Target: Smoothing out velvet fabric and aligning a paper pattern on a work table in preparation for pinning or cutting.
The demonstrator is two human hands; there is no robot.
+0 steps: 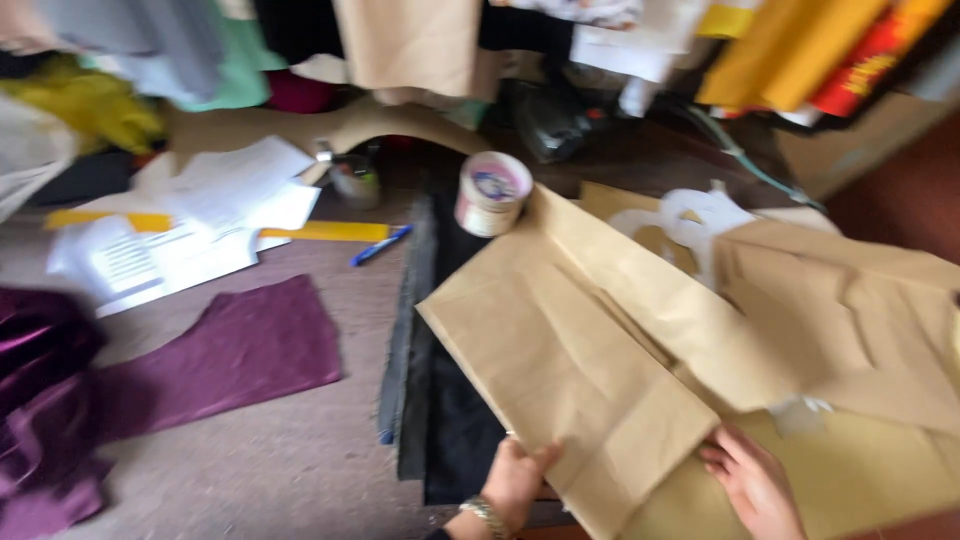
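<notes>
My left hand [517, 478] pinches the near edge of the creased tan paper pattern sheet [570, 370] lying over black cloth [450, 420] on the desk [290, 460]; my right hand [752, 482] rests flat, released, beside it.

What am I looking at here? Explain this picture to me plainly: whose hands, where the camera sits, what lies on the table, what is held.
There is no machine here, only a person's two bare hands, filmed by one camera worn on their head and looking down. The left hand, with a metal wristband, pinches the near edge of a large creased tan paper sheet. The right hand rests flat on tan paper beside it. Under the paper lies a long strip of black fabric. Farther left lie a purple velvet cut piece, white printed papers, a yellow ruler and a blue pen. A round white tin stands at the back.
</notes>
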